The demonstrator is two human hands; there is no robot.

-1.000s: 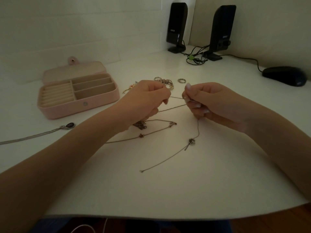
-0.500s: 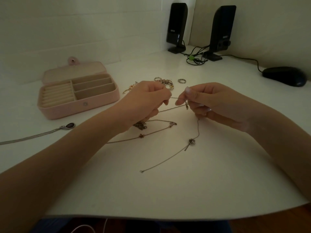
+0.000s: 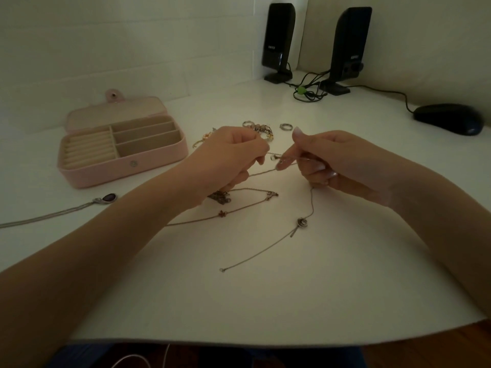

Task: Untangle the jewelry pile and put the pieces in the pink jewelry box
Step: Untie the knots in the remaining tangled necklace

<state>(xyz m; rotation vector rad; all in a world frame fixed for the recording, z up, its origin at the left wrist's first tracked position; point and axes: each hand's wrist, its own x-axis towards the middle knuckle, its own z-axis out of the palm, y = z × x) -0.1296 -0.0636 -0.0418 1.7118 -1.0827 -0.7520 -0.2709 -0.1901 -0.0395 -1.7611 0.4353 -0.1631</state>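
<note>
My left hand (image 3: 228, 158) and my right hand (image 3: 334, 160) pinch a thin silver chain (image 3: 276, 156) between them, just above the white desk. From my right hand the same chain drops past a round silver pendant (image 3: 302, 222) and ends at a small loop (image 3: 222, 270). A rose-gold chain (image 3: 233, 211) with a small charm lies under my left wrist, beside a dark tangled clump (image 3: 219, 196). Rings and a beaded piece (image 3: 261, 128) lie behind my hands. The pink jewelry box (image 3: 159, 155) stands open at the left, its compartments bare.
A silver necklace with a dark oval pendant (image 3: 107, 198) lies at the left, in front of the box. Two black speakers (image 3: 279, 38) with cables stand at the back, a black mouse (image 3: 449, 120) at the far right. The desk's front edge curves below my arms.
My right hand's fingers have shifted along the chain, and a small clasp now shows between the hands. The chains on the desk lie as before.
</note>
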